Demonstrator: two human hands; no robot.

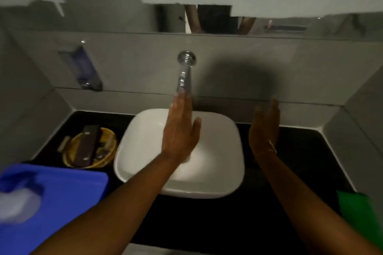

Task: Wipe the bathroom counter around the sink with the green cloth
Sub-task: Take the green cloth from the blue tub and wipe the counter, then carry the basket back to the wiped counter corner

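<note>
A white square sink point(223, 163) sits on the black counter point(207, 219). The green cloth point(354, 206) lies on the counter's near right corner, partly cut off by the wall. My left hand point(181, 130) is stretched flat over the basin, its fingertips at the end of the chrome tap point(184, 72). My right hand point(265, 126) hovers open above the counter to the right of the sink, palm turned left. Neither hand holds anything.
A yellow dish point(109, 143) with a dark flat box and small items stands left of the sink. A blue tub point(62, 198) fills the near left. A soap dispenser point(87, 68) hangs on the grey tiled wall. A mirror runs above.
</note>
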